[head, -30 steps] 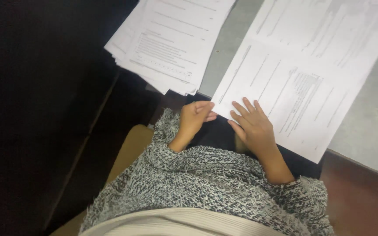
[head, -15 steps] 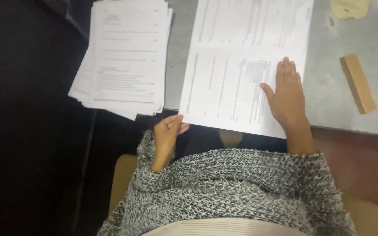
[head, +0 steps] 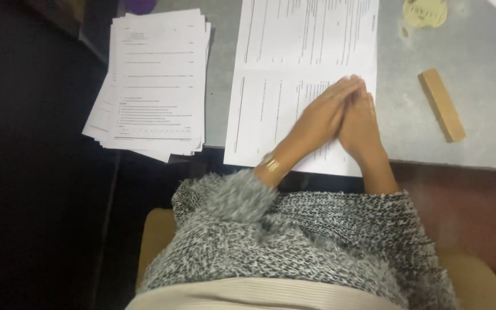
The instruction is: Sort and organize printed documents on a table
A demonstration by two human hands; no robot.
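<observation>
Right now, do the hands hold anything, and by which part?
Nothing is held. The left hand and right hand lie flat, side by side, on the printed sheet.

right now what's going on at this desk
A person in a grey knitted sweater sits at a grey table with both hands flat on a large printed sheet. The left hand and the right hand lie side by side, touching, on the sheet's lower right part, near the table's edge. Neither hand grips anything. A stack of printed papers sits to the left, hanging over the table's corner, and a small wooden block lies to the right of the hands.
</observation>
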